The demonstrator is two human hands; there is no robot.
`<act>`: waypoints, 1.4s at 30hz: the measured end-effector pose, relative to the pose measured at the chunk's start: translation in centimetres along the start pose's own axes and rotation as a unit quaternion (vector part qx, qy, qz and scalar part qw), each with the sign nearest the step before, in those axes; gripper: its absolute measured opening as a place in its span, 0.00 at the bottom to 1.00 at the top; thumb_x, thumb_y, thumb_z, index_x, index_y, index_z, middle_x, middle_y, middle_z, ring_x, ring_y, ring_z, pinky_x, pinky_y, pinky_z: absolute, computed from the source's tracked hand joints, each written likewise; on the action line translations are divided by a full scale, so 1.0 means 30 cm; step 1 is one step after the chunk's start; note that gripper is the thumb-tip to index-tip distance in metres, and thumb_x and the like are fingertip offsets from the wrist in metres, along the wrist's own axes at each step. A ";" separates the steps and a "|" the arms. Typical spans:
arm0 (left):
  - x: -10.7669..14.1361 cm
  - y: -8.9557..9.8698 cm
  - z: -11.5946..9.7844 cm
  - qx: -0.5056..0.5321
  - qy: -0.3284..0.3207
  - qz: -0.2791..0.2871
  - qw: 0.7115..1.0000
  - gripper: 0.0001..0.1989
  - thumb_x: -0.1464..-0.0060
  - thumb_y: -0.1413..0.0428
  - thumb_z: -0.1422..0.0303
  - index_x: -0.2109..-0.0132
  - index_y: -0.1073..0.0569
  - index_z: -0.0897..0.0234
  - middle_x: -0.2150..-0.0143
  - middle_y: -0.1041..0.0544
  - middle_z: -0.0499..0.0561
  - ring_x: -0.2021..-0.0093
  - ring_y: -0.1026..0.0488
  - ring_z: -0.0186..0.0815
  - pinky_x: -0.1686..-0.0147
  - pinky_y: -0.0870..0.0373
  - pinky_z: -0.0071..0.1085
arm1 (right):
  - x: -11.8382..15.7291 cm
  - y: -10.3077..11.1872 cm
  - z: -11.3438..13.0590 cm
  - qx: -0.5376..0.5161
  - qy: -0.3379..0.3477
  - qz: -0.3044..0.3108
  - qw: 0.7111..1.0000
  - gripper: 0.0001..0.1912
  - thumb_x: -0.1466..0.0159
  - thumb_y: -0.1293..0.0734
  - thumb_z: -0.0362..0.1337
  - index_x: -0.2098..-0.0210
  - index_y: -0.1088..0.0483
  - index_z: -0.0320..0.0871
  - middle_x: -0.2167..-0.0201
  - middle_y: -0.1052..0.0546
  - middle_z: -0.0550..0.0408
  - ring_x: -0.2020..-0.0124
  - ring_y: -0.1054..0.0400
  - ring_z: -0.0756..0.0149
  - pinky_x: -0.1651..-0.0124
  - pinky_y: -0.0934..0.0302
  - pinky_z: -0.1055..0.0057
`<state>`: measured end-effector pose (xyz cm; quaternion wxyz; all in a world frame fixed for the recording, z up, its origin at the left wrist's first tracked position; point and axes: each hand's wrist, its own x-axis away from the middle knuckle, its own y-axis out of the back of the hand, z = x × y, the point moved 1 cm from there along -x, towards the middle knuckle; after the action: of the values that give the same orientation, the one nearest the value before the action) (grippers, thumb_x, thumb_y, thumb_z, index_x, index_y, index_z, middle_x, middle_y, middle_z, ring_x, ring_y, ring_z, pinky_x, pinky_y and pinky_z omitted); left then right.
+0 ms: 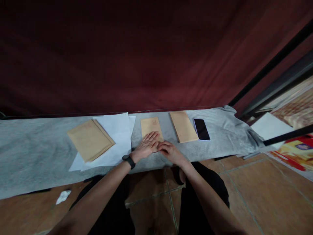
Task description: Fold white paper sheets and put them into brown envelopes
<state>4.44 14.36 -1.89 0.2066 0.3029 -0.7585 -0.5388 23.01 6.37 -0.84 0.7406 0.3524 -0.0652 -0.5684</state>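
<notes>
A small brown envelope [149,124] lies in front of me on a grey cloth, with a faint printed mark near its far right corner. Flat on the envelope's near half rests my left hand [148,143], fingers stretched out and a dark watch on the wrist. My right hand [170,150] is closed, its curled fingertips pinching at the envelope's near right edge. That edge is partly hidden under both hands. To the right is a neat stack of brown envelopes [184,127]. On the left, more brown envelopes [89,140] lie fanned over white paper sheets [119,130].
A phone [201,129] with a dark screen lies right of the envelope stack. The grey cloth [36,147] covers a long narrow surface against a dark red curtain [146,58]. A crumpled white scrap [63,196] is on the tiled floor. Dark bars [276,62] stand at the right.
</notes>
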 end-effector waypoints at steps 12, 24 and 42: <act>0.278 0.011 -0.093 0.089 0.003 -0.138 0.986 0.19 0.29 0.56 0.64 0.42 0.25 0.60 0.39 0.23 0.52 0.37 0.30 0.35 0.36 0.34 0.38 | 0.027 -0.008 -0.018 0.017 -0.016 -0.031 0.999 0.09 0.35 0.34 0.27 0.61 0.23 0.46 0.58 0.21 0.51 0.53 0.27 0.62 0.46 0.32 0.61; 0.246 0.023 -0.122 -0.023 0.058 -0.153 0.986 0.13 0.31 0.53 0.70 0.50 0.24 0.63 0.49 0.19 0.55 0.49 0.24 0.41 0.48 0.27 0.38 | 0.009 -0.019 -0.015 0.070 -0.058 -0.037 0.995 0.08 0.32 0.36 0.31 0.62 0.24 0.46 0.58 0.21 0.51 0.55 0.27 0.60 0.48 0.33 0.60; 0.218 0.052 -0.159 -0.041 0.105 -0.137 0.984 0.07 0.32 0.50 0.69 0.57 0.28 0.61 0.56 0.22 0.52 0.55 0.25 0.40 0.55 0.29 0.35 | 0.009 -0.032 -0.011 0.107 -0.079 -0.039 0.990 0.06 0.33 0.36 0.31 0.62 0.27 0.46 0.56 0.24 0.49 0.51 0.29 0.57 0.46 0.36 0.58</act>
<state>2.34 6.97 1.08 0.2215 0.4496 -0.6614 -0.5579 22.50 6.17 -1.75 0.6683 0.3860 -0.1700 -0.6128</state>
